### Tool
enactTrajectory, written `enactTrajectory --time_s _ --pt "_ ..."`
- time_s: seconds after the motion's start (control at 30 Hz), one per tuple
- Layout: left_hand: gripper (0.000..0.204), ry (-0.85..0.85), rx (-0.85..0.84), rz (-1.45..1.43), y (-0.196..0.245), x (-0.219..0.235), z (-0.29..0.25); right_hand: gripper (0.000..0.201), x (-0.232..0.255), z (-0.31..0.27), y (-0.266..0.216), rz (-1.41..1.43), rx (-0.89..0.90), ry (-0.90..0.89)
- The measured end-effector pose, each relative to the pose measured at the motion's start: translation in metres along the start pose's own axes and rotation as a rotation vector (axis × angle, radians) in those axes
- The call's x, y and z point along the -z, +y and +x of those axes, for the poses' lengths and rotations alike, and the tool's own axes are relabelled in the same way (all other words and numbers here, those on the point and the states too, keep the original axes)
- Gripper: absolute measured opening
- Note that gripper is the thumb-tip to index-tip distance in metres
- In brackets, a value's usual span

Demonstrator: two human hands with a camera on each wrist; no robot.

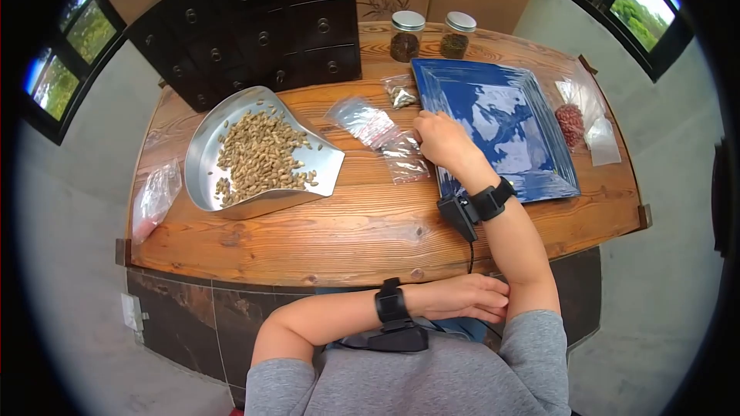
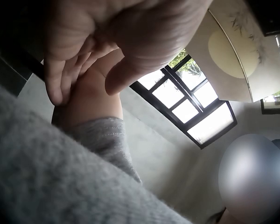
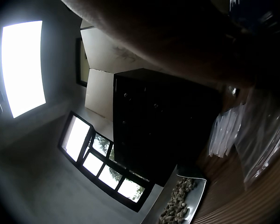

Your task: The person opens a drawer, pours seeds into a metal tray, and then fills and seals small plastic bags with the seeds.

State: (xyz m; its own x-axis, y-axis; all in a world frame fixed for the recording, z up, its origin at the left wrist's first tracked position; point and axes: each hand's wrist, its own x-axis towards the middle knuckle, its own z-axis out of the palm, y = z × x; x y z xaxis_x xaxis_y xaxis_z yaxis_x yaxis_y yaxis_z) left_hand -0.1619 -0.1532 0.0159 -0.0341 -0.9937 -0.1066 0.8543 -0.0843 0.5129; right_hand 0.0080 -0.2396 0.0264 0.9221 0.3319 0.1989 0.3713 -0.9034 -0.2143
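My right hand (image 1: pixel 447 140) is over the left rim of a square blue tray (image 1: pixel 443 96), its fingers bent toward clear zip bags (image 1: pixel 405 156) beside the rim. The fingertips are hidden under the hand, and I cannot tell what they grip. In the right wrist view the hand shows only as a dark shape above the plastic bags (image 3: pixel 226 130). My left hand (image 1: pixel 470 296) lies below the table's front edge, fingers loosely straight, at the right elbow. The left wrist view shows this hand (image 2: pixel 126 37) with thumb and fingers against the bare right arm (image 2: pixel 95 95).
A metal scoop-shaped pan (image 1: pixel 202 173) of brownish pods stands at left, near a plastic bag (image 1: pixel 156 200). Behind it is a dark drawer cabinet (image 1: pixel 254 31). Two lidded jars (image 1: pixel 407 35) stand at the back. A bag of red beans (image 1: pixel 570 123) lies right of the tray.
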Motion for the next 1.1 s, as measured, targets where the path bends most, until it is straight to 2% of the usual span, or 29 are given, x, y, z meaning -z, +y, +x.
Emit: enactTrajectory --time_s 0.17,0.23,0.3,0.43,0.5,0.57,0.63,0.67,0.7,0.77,0.8,0.83,0.9,0.93,0.97,1.1 --pt "0.051 0.061 -0.090 -0.063 -0.007 -0.006 0.020 0.009 0.001 0.002 0.000 0.013 0.039 0.019" --pt "0.052 0.007 -0.077 -0.125 -0.012 -0.002 0.029 0.013 0.008 0.002 -0.005 -0.060 0.012 -0.075" --pt "0.050 0.037 -0.060 -0.144 -0.014 0.000 0.029 0.012 0.009 0.002 -0.004 -0.053 0.021 -0.083" --pt "0.037 0.025 0.024 -0.139 -0.014 0.005 0.024 0.013 0.011 0.002 -0.003 -0.073 0.002 -0.168" --pt "0.032 0.026 0.047 -0.113 -0.010 0.005 0.019 0.010 0.008 0.002 -0.004 0.009 0.017 -0.038" --pt "0.025 0.096 -0.054 -0.008 -0.007 0.001 0.013 0.011 0.012 0.009 -0.010 -0.013 0.010 -0.087" --pt "0.020 0.119 -0.107 -0.019 -0.003 -0.002 0.010 0.018 0.016 0.015 -0.025 0.172 0.138 0.037" --pt "0.016 0.135 -0.151 -0.027 -0.002 -0.002 0.008 0.029 0.015 0.023 -0.028 0.150 0.138 -0.075" --pt "0.016 0.142 -0.160 -0.027 -0.001 -0.002 0.005 0.029 0.012 0.029 -0.034 0.154 0.150 -0.077" --pt "0.014 0.147 -0.202 -0.105 0.000 -0.002 0.000 0.033 0.006 0.039 -0.046 0.183 0.329 -0.015" --pt "0.014 0.151 -0.208 -0.104 0.000 -0.001 -0.003 0.042 0.001 0.047 -0.046 0.175 0.274 -0.121" --pt "0.014 0.130 -0.226 -0.114 0.000 0.002 -0.006 0.042 -0.005 0.052 -0.044 0.177 0.279 -0.122" --pt "0.015 0.112 -0.250 -0.121 0.000 0.004 -0.013 0.044 -0.011 0.058 -0.046 0.146 0.253 -0.310" --pt "0.016 0.121 -0.195 -0.099 0.001 0.004 -0.016 0.044 -0.014 0.056 -0.045 0.147 0.199 -0.385" --pt "0.016 0.128 -0.141 -0.078 0.003 0.003 -0.019 0.044 -0.013 0.053 -0.048 0.145 0.206 -0.387" --pt "0.017 0.152 -0.200 -0.013 0.001 -0.007 -0.020 0.046 -0.006 0.030 -0.058 0.132 0.246 -0.370"
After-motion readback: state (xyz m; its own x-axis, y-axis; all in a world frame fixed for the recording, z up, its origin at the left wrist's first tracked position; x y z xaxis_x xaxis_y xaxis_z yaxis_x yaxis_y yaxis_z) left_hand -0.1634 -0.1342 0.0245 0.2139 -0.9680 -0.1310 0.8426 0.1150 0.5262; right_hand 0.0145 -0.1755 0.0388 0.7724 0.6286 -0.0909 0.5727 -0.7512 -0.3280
